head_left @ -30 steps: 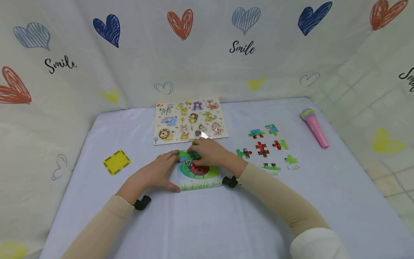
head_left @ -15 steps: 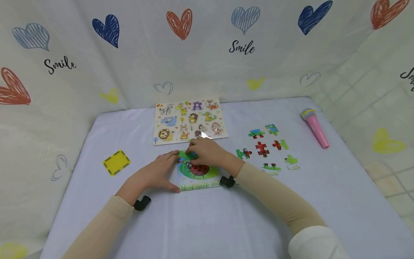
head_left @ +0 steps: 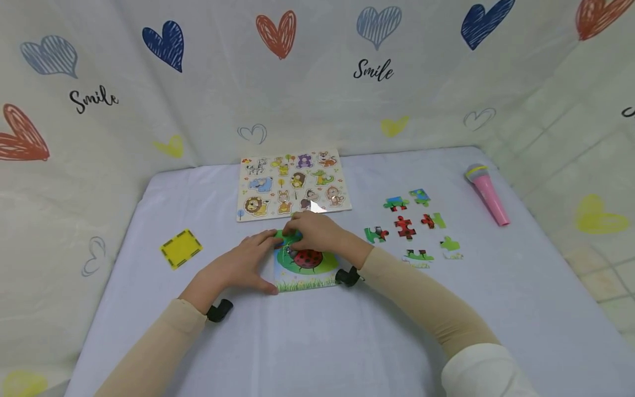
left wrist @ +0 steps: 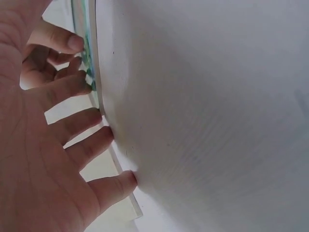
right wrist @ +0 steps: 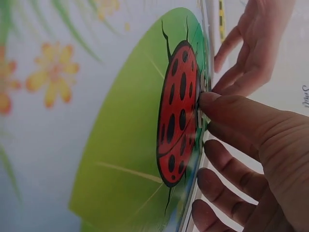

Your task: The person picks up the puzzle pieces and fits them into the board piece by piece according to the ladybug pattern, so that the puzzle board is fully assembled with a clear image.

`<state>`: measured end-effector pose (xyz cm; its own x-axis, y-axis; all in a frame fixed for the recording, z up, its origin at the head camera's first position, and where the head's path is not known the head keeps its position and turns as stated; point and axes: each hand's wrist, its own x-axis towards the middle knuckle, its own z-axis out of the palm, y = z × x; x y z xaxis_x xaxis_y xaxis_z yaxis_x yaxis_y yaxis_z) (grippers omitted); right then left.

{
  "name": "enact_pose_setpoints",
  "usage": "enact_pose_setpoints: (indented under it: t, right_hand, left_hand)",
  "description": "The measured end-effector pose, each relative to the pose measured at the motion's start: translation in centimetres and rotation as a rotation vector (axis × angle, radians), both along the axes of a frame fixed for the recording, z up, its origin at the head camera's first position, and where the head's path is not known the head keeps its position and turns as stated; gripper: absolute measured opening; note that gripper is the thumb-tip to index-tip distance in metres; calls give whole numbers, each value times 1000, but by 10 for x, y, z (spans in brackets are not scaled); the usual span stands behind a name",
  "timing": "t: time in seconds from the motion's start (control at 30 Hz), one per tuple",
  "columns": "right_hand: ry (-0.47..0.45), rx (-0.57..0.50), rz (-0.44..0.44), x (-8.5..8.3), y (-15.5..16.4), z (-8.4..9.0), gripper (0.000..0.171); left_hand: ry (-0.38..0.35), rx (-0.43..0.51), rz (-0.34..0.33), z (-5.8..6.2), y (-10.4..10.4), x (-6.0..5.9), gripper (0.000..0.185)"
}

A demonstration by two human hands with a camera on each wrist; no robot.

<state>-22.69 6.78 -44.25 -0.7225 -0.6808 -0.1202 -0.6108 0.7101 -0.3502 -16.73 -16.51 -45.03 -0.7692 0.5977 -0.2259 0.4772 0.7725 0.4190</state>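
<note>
A ladybug puzzle board lies flat on the table in the head view. My left hand rests along its left side, thumb at the near corner and fingers at the far one; the left wrist view shows these fingers fairly straight against the board's edge. Over the board's upper left part, my right hand pinches a small puzzle piece, pressed low at the board's surface. Mostly the edge of that piece shows, by the right thumb in the right wrist view; fingers hide the rest.
Several loose puzzle pieces are spread to the right of the board. An animal puzzle board lies behind it. A yellow rectangular frame-like piece sits at left, and a pink toy microphone at far right.
My right hand has shifted very slightly left over the ladybug board, still with the puzzle piece. The left hand stays at the board's edge. The head view has tilted a little.
</note>
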Motion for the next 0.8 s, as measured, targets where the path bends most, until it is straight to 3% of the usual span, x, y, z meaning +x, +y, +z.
enact_pose_setpoints:
  t: [0.8]
  right_hand:
    - [67,32,23,0,4,3,39]
  left_hand:
    - [-4,-14,-2,5,1,3,109]
